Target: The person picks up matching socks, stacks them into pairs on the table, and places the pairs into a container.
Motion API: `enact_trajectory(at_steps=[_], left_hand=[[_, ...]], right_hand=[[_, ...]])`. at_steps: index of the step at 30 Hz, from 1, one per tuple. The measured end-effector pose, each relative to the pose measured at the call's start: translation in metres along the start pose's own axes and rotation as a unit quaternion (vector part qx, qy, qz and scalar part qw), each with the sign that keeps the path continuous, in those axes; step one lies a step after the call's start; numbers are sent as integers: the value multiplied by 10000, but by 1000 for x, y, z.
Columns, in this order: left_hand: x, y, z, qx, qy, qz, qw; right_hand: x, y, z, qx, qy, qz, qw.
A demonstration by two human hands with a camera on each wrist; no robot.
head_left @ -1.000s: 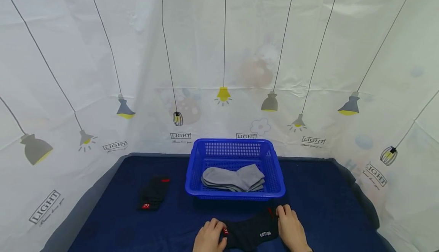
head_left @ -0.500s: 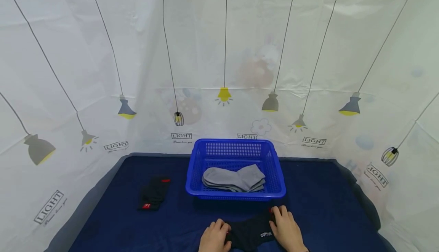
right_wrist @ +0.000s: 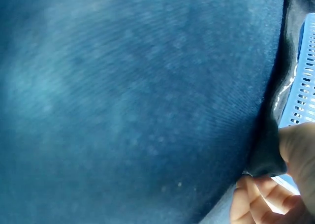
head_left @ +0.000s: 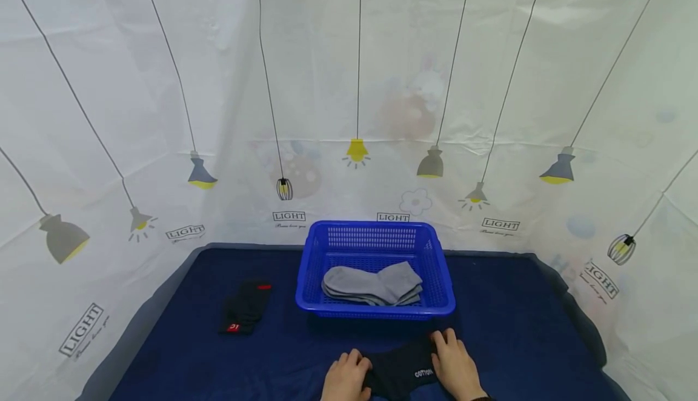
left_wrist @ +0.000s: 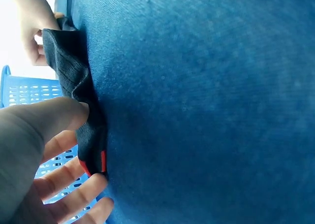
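A black sock (head_left: 397, 366) with white "COTTON" lettering lies flat on the dark blue cloth, low in the head view. My left hand (head_left: 346, 378) grips its left end. In the left wrist view the thumb (left_wrist: 74, 112) lies on the sock (left_wrist: 91, 130) and the fingers reach round its other side, beside a red patch. At the sock's right end, my right hand (head_left: 457, 366) pinches the fabric between thumb and fingers; the right wrist view shows dark cloth (right_wrist: 268, 157) there. The fingers partly cover both ends.
Beyond the hands stands a blue plastic basket (head_left: 376, 311) holding a stack of grey socks (head_left: 376, 283). Folded black socks (head_left: 244, 309) with red marks lie to its left on the blue cloth (head_left: 185, 352). A white printed curtain (head_left: 327, 86) encloses the back and sides.
My left hand has slid right over the sock's end, covering its red patch. My right hand has shifted slightly left onto the other end. The basket and other socks stay put.
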State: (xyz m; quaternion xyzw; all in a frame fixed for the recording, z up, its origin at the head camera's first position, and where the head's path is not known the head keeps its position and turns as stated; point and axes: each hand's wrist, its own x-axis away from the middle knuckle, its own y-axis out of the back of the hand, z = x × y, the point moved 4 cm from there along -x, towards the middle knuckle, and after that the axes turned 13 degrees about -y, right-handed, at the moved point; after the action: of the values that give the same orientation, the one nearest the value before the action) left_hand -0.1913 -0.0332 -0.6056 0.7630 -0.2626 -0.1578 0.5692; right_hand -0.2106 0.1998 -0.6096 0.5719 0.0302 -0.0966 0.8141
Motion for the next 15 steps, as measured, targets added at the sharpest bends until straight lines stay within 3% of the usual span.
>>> enact_trajectory(at_steps=[9,15], left_hand=[[-3,-1,-2,-61,-53,-95,9999],[-5,-3,-1,65,-55,-173,9998]], right_hand=[[0,-2,3,1,167,-280,9995],[-2,-2,5,8,-4,-131,9999]])
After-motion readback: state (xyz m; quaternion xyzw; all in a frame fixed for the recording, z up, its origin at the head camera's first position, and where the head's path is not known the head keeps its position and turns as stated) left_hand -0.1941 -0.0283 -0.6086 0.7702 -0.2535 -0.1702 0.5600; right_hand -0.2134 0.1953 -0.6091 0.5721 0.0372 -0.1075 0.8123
